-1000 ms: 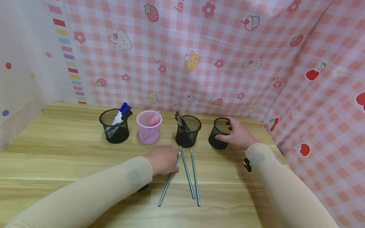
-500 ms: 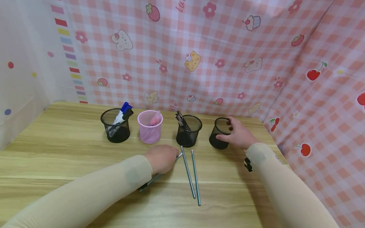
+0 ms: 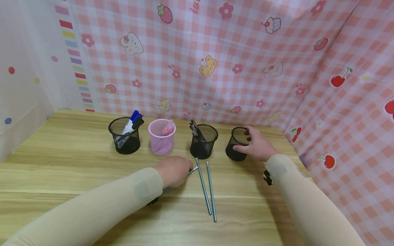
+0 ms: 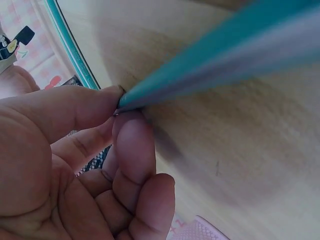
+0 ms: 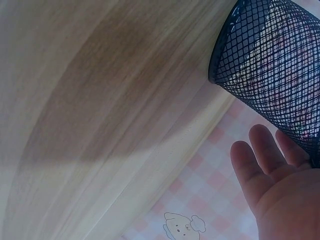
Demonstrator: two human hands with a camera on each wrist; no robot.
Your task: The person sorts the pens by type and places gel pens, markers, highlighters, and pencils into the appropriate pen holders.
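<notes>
My left hand (image 3: 173, 171) pinches a teal pencil (image 4: 200, 67) between thumb and fingertips, low over the table. Its eraser end points right, and my hand and sleeve hide much of the shaft in the head view. To the right lie a second pencil (image 3: 203, 188) and a third pencil (image 3: 211, 193), eraser ends away from me. My right hand (image 3: 260, 145) holds a black mesh pen cup (image 3: 235, 152) at the far right, thumb on its near side and fingertips at the rim. In the right wrist view, several fingers (image 5: 260, 155) lie along the cup's mesh wall.
Along the back stand a black mesh cup (image 3: 127, 147) with markers, a pink mesh cup (image 3: 162, 145) with a pink item, and another black cup (image 3: 201, 150) with dark pens. A checkered cloth (image 3: 184, 44) hangs behind the wooden table (image 3: 246, 212).
The pencil at my left hand has swung from pointing towards me to lying more crosswise, and its lower end has gone behind my sleeve. My right hand and its cup stay put.
</notes>
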